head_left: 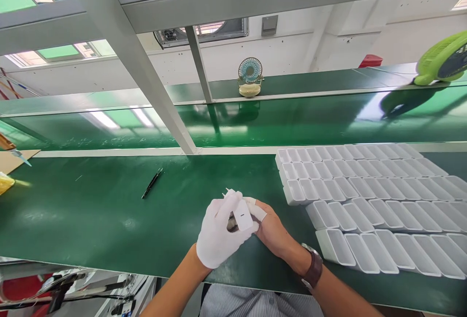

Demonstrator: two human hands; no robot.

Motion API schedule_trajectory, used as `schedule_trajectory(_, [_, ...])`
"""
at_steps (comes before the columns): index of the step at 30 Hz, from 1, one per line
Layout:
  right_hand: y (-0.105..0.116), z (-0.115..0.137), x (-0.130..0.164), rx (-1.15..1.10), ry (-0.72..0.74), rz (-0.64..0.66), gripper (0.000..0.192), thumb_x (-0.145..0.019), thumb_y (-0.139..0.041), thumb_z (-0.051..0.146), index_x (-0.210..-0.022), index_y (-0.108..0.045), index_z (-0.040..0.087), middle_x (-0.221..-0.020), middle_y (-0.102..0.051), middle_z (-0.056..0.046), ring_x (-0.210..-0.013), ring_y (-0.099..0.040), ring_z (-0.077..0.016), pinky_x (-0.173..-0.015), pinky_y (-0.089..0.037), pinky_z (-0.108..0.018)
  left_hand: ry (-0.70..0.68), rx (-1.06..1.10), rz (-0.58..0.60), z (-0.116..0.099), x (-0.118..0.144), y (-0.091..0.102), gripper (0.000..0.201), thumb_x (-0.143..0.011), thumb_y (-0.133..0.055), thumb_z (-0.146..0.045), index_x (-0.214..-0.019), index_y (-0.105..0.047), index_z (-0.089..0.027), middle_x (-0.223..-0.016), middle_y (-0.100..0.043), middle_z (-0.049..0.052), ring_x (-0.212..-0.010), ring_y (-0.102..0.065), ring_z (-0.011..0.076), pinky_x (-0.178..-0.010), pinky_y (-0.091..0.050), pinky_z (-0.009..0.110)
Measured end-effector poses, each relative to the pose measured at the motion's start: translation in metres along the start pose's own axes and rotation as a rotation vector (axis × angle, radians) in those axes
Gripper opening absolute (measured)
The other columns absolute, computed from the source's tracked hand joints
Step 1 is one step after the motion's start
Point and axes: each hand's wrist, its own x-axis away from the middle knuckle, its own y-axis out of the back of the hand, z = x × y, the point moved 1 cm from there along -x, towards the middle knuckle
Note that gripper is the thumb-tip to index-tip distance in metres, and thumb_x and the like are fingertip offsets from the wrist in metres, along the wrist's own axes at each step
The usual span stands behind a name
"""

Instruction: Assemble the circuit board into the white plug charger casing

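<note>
A small white plastic housing (243, 215) with a short dark slot in its face is between my hands, above the front of the green table (109, 210). My left hand (219, 234), in a white glove, is closed around it. Short white prongs (228, 191) stick up beside the gloved fingertips; I cannot tell whether they belong to the housing. My right hand (272, 227), bare apart from white finger covers, grips the housing's right side. The covered fingers partly hide its right edge. A watch (313, 266) is on the right wrist.
Rows of white open trays (365, 215) fill the table's right side. Black tweezers (152, 183) lie left of my hands. Behind stands a grey metal frame (160, 93). A small fan (250, 76) and a green fan (443, 59) sit on the far shelf.
</note>
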Motion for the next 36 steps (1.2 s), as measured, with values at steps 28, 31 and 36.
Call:
schedule_trajectory(28, [0.002, -0.002, 0.002, 0.266, 0.068, -0.104, 0.034, -0.099, -0.058, 0.05, -0.117, -0.073, 0.026, -0.103, -0.071, -0.004, -0.083, -0.065, -0.0168, -0.075, -0.056, -0.031, 0.186, 0.322, 0.055, 0.028, 0.013, -0.006, 0.067, -0.078, -0.069, -0.019, -0.142, -0.048, -0.028, -0.136, -0.062, 0.008, -0.123, -0.062, 0.0273, -0.104, -0.054, 0.047])
schedule_trajectory(31, [0.003, -0.002, 0.0, 0.345, 0.173, -0.176, 0.036, -0.098, -0.061, 0.051, -0.123, -0.071, 0.027, -0.106, -0.072, -0.005, -0.08, -0.065, -0.0167, -0.073, -0.058, -0.031, 0.284, 0.362, 0.069, 0.029, 0.01, -0.005, 0.06, -0.085, -0.068, -0.022, -0.141, -0.05, -0.03, -0.14, -0.06, 0.007, -0.127, -0.06, 0.027, -0.108, -0.053, 0.046])
schedule_trajectory(36, [0.008, -0.004, -0.004, 0.392, 0.37, -0.334, 0.038, -0.088, -0.076, 0.039, -0.123, -0.07, 0.025, -0.121, -0.07, -0.008, -0.098, -0.067, -0.0217, -0.081, -0.06, -0.034, 0.412, 0.302, 0.129, 0.033, 0.003, -0.009, 0.042, -0.093, -0.064, -0.033, -0.135, -0.057, -0.029, -0.137, -0.062, 0.006, -0.124, -0.062, 0.0249, -0.109, -0.053, 0.045])
